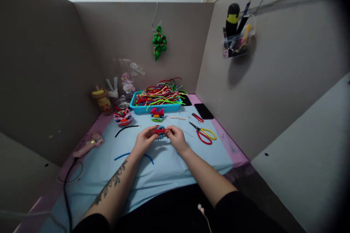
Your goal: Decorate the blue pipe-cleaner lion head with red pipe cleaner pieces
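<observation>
Head view: the left hand (145, 139) and right hand (177, 139) are pinching a small blue-and-red piece (160, 131) between them, above the blue cloth (175, 169). They are apparently shaping it; the next move is probably calling for steady pressure.

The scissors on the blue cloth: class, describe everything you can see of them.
The scissors have dark, metallic-looking blades and two large loop handles, one red, one yellow, perhaps plastic-coated. They lie flat on the blue cloth, to the right of the right hand, tips pointing away from the person and leftward, blades looking closed or nearly so. Neither hand touches them.
</observation>
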`<state>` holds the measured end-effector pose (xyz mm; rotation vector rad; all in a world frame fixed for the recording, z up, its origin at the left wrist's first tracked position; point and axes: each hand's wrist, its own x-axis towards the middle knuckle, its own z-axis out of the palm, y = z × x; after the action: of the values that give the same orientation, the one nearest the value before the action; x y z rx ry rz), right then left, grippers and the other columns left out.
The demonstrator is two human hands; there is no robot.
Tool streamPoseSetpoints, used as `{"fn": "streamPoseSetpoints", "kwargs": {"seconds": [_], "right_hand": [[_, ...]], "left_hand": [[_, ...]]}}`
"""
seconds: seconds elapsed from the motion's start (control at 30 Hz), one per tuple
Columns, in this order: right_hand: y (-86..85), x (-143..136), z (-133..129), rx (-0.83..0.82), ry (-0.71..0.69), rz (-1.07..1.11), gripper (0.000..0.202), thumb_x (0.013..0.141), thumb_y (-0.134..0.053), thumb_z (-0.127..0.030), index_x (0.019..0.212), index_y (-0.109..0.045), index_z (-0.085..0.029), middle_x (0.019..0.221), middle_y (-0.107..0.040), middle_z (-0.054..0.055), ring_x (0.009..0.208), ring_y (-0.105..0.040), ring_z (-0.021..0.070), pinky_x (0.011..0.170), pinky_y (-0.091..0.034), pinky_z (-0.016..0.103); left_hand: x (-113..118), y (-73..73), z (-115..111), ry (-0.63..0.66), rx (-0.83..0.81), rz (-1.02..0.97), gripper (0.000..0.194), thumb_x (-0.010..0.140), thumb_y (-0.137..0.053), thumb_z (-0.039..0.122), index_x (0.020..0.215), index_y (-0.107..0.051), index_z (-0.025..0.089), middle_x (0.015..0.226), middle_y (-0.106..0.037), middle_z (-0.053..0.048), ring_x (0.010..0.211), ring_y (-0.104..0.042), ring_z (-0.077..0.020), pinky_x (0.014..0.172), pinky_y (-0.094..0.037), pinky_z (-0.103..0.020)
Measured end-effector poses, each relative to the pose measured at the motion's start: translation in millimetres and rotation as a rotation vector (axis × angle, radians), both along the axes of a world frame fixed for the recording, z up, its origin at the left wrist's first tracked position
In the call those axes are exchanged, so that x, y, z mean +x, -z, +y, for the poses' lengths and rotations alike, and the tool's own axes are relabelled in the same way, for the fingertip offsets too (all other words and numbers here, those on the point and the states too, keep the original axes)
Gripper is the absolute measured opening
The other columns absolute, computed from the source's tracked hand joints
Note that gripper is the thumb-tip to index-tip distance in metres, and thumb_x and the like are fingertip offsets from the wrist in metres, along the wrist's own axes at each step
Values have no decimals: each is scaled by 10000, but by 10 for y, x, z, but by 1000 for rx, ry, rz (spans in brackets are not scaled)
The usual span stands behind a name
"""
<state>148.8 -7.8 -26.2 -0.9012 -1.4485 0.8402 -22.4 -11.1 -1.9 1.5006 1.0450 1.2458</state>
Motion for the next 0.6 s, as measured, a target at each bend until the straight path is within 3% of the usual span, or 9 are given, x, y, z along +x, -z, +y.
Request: {"fn": "streamPoseSetpoints", "kwargs": {"seconds": [0.07, 0.23, 0.43, 0.6], "right_hand": [[-12, -3, 1, -29, -21, 41, 266, 842, -541, -423, 790, -609, -172, 614, -562, -11, 567, -505, 118, 550, -413, 234], [4, -9, 13, -83, -38, 59, 307, 847, -524, -460, 761, -595, -173, 583, -538, -18, 529, -487, 109, 513, -391, 228], [13, -64, -12, 8, -103, 46, 355, 754, -661, -360, 1073, -598, -217, 898, -658, 39, 777, -618, 166, 641, -485, 259], [-21, -84, -35, 72, -3, -108, 116, 782, -624, -289, 831, -692, -208, 811, -669, 35, 740, -610, 160, 691, -478, 275]], "left_hand": [[-1, -11, -12, -35, 31, 17, 315, 663, -703, 301, 937, -683, 147, 891, -725, -80, 767, -668, -204, 712, -525, -312], [5, -48, -32, -84, 34, 43, 208, 690, -683, 318, 820, -696, 156, 787, -719, -60, 714, -657, -190, 686, -516, -295], [11, -58, -2, -57, -93, -127, 345, 624, -746, 391, 832, -647, 134, 709, -688, -41, 639, -637, -162, 645, -514, -285], [13, -60, -11, -8, -119, -129, 337, 643, -736, 394, 842, -653, 135, 718, -695, -49, 662, -644, -169, 673, -519, -299]]}}
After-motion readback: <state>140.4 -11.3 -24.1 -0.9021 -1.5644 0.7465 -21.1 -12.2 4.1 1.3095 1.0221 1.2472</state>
